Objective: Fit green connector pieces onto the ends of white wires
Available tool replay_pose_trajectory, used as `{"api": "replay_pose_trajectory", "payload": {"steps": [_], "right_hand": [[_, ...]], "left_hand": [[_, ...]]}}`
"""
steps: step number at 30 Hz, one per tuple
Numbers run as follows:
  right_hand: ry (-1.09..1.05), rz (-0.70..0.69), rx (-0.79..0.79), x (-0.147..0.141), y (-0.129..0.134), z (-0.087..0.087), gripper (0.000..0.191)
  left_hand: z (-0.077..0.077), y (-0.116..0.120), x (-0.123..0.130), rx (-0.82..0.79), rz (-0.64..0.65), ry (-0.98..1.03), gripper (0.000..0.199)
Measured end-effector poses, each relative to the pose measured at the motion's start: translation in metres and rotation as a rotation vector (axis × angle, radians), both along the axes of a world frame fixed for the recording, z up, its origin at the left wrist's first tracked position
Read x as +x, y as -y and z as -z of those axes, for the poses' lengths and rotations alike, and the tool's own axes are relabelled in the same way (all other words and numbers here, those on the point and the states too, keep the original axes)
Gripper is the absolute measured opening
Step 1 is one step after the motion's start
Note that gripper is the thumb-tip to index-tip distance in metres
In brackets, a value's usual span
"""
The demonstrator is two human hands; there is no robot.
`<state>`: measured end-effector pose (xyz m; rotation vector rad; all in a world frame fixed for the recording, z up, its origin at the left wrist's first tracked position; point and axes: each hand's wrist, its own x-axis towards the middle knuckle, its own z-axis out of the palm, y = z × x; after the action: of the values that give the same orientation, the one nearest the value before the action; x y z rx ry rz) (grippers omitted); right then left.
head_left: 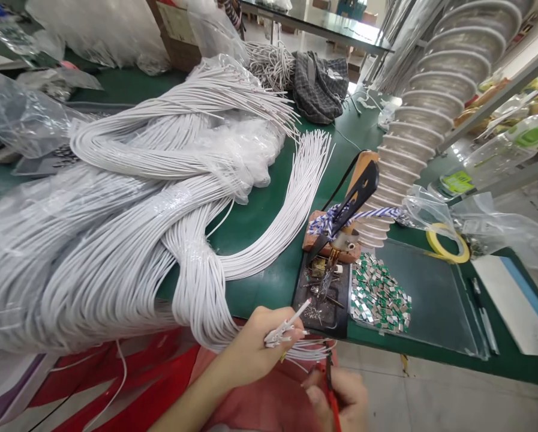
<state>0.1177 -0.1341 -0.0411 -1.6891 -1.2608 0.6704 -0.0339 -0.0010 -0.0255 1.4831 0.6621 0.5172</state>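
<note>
My left hand (255,345) is closed around several white cables (280,334) near the table's front edge, their cut ends poking out between the fingers. Low in the view, my right hand (347,396) grips red-handled pliers (332,399), partly hidden by the fingers and slightly blurred. The dark jaws of the pliers point up, close to more white cable strands right of my left hand. A thick bundle of white cables (197,282) drapes over the edge just left of my left hand.
Heaped white cable bundles (93,240) cover the table's left side. A soldering stand (322,288) is ahead, with a ribbed exhaust hose (430,108) above. Small green and silver connectors (379,294) lie on a clear sheet. Yellow tape (448,243) and a pen (484,318) are at right.
</note>
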Motion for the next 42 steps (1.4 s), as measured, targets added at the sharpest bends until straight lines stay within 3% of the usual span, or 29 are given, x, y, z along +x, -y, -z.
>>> {"api": "replay_pose_trajectory", "payload": {"steps": [4,11,16,20,26,42], "right_hand": [[-0.058,-0.02,-0.053,-0.014,-0.014,0.008,0.057],[-0.098,0.03,-0.132,-0.008,-0.013,0.022,0.048],[-0.038,-0.075,-0.153,-0.004,-0.012,0.028,0.046],[0.043,-0.027,-0.113,-0.004,-0.011,0.029,0.043],[0.12,-0.09,-0.11,0.0,-0.014,0.027,0.038],[0.196,-0.074,-0.016,-0.002,-0.023,0.017,0.039]], "left_hand": [[-0.003,-0.001,0.001,0.065,-0.016,-0.01,0.032],[-0.004,-0.002,0.001,0.117,0.005,-0.031,0.031],[-0.001,0.0,0.0,0.131,0.008,-0.078,0.03],[0.001,0.001,0.0,0.17,-0.003,-0.106,0.03],[-0.003,0.0,0.004,0.216,-0.018,-0.099,0.028],[0.001,0.001,0.002,0.157,-0.006,-0.108,0.032]]}}
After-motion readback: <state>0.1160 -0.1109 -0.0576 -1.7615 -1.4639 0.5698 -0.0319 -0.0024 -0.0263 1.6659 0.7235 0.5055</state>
